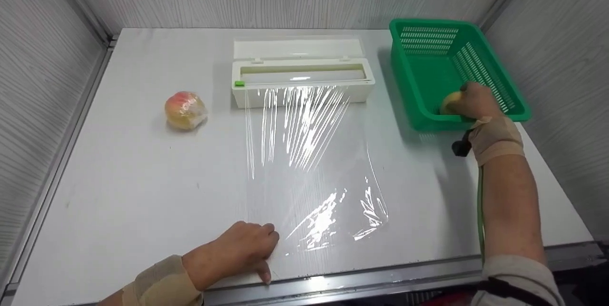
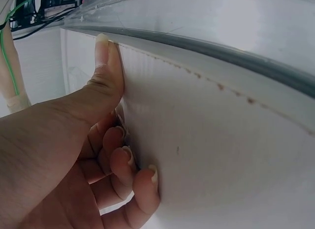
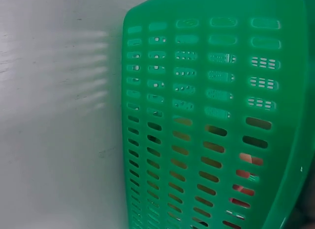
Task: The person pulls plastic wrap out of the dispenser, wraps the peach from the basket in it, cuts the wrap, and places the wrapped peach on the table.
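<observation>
Pick step seems to be in hand: yellowish fruit is gripped by the curled fingers of the right hand (fingertips partly hidden), inside the green basket. Left hand is set at the near edge of the table, fingers curled, thumb apart; whether film is pinched can't be told. Clear film is laid out just right of and beyond those fingers, run from the white dispenser box. Wrapped fruit is parked beyond them, leftward. Next move likely calls for the held fruit to be lifted out and set mid-film.
</observation>
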